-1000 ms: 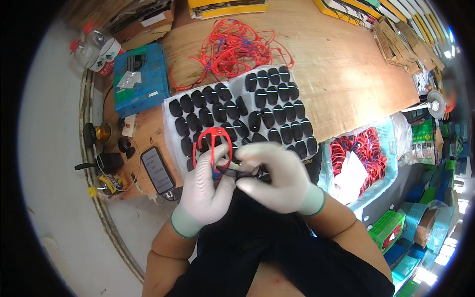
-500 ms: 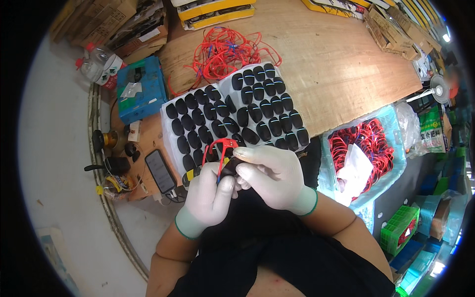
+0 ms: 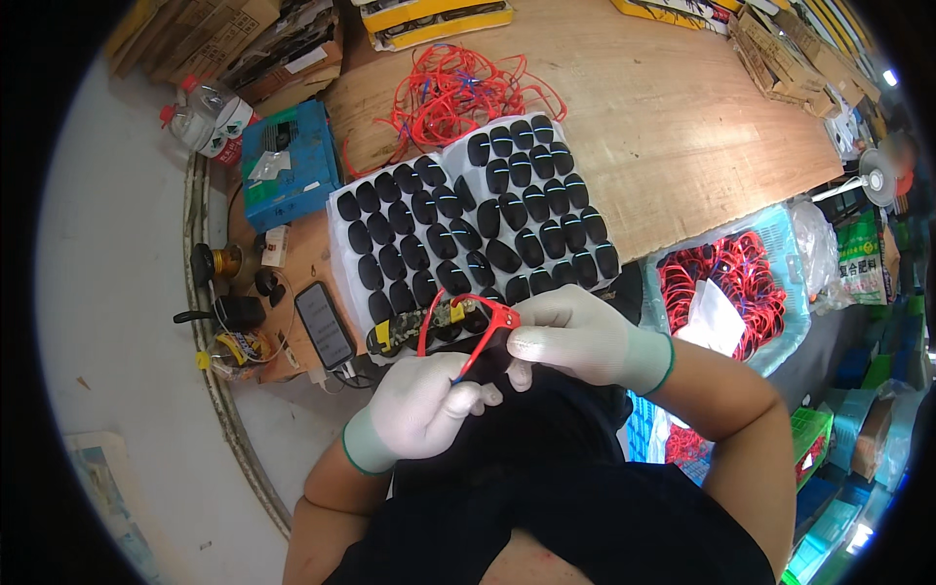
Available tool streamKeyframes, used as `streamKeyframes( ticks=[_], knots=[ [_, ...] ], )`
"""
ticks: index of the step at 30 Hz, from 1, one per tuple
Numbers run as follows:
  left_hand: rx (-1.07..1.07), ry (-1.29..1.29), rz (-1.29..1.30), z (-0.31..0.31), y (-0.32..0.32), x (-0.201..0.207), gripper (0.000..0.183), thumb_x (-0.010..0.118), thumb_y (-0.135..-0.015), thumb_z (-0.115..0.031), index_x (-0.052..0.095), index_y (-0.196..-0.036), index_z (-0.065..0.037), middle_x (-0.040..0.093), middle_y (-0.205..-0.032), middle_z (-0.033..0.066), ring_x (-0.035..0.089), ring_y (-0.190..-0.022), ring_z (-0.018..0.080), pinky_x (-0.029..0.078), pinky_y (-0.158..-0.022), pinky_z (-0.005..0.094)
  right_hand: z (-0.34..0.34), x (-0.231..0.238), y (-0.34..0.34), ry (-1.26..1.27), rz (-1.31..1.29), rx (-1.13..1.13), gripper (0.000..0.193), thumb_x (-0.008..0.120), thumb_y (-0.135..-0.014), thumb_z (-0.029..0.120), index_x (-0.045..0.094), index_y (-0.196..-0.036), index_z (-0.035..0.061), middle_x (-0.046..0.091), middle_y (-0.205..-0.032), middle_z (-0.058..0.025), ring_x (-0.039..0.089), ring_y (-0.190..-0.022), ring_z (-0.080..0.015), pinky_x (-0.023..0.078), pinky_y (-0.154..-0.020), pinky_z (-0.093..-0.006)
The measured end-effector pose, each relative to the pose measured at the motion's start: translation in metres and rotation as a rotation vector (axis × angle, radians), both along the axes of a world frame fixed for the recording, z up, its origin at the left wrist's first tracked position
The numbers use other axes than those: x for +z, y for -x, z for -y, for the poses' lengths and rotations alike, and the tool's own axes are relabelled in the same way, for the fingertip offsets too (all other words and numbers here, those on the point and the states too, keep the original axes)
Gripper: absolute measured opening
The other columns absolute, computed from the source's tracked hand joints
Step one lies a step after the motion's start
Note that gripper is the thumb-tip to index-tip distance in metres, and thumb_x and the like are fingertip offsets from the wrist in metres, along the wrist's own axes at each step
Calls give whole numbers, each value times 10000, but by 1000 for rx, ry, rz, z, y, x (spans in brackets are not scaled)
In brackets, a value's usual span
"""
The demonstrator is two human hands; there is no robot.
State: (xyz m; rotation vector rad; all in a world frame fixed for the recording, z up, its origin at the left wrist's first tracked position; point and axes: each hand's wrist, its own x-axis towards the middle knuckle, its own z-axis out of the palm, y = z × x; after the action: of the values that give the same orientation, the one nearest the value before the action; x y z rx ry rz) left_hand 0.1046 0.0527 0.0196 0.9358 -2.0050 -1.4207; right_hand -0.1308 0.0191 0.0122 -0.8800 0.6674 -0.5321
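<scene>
My left hand (image 3: 414, 408), in a white glove with a green cuff, is closed on the temple ends of red glasses (image 3: 499, 317). My right hand (image 3: 590, 343), gloved alike, pinches the front of the glasses between thumb and fingers. The front faces up and to the right; whether both lenses sit in it I cannot tell. Just beyond my hands, black lenses (image 3: 537, 203) lie in rows on white sheets (image 3: 342, 258). A camouflage-patterned strip with yellow ends (image 3: 409, 329) lies at the sheet's near edge, partly behind the glasses.
Tangled red frames (image 3: 453, 93) lie at the back of the table. A light-blue basket (image 3: 798, 327) of red glasses stands at right. A phone (image 3: 325, 327), a blue box (image 3: 292, 166) and plastic bottles (image 3: 200, 122) are at left. Yellow boxes (image 3: 439, 29) sit at the far edge.
My right hand has moved right, away from my left, and its fingers have shifted on the glasses. The glasses have moved right and tilted. The whole view has shifted slightly.
</scene>
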Motion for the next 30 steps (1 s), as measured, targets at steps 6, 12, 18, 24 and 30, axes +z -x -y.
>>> streamKeyframes(
  ticks=[6, 12, 18, 24, 30],
  knots=[
    [311, 121, -28, -5, 12, -6, 436, 439, -1059, -334, 630, -904, 26, 635, -617, 52, 636, -529, 145, 518, -544, 264, -4, -23, -21, -36, 89, -194, 260, 585, -992, 200, 658, -860, -12, 629, -733, -60, 595, -661, -126, 484, -635, -268],
    [300, 190, 43, -2, 5, -6, 261, 456, -991, -135, 629, -915, 46, 605, -552, 47, 627, -490, 144, 498, -502, 261, -8, -24, -27, -70, 40, -206, 280, 582, -982, 206, 637, -812, -10, 611, -708, -56, 577, -619, -119, 474, -616, -261],
    [313, 230, 40, -3, 5, -8, 226, 463, -967, -95, 631, -922, 48, 595, -536, 49, 611, -476, 139, 495, -501, 260, -6, -30, -29, -113, 66, -179, 292, 574, -984, 217, 627, -801, -4, 599, -698, -49, 560, -599, -125, 455, -598, -266],
    [291, -216, -184, -5, -2, 4, 229, 497, -1025, -179, 553, -1105, 28, 642, -703, 64, 632, -603, 121, 510, -570, 260, -12, -12, -35, -7, 130, -245, 209, 604, -982, 189, 633, -893, 2, 620, -761, -39, 580, -682, -106, 462, -631, -256],
    [151, -275, 19, 15, -21, 44, 343, 474, -1038, -172, 454, -1326, 13, 631, -925, 74, 635, -691, 112, 532, -640, 254, -12, 1, -46, 248, -6, -234, 128, 648, -953, 138, 652, -946, 11, 665, -819, -21, 586, -698, -63, 475, -638, -235]
  ],
)
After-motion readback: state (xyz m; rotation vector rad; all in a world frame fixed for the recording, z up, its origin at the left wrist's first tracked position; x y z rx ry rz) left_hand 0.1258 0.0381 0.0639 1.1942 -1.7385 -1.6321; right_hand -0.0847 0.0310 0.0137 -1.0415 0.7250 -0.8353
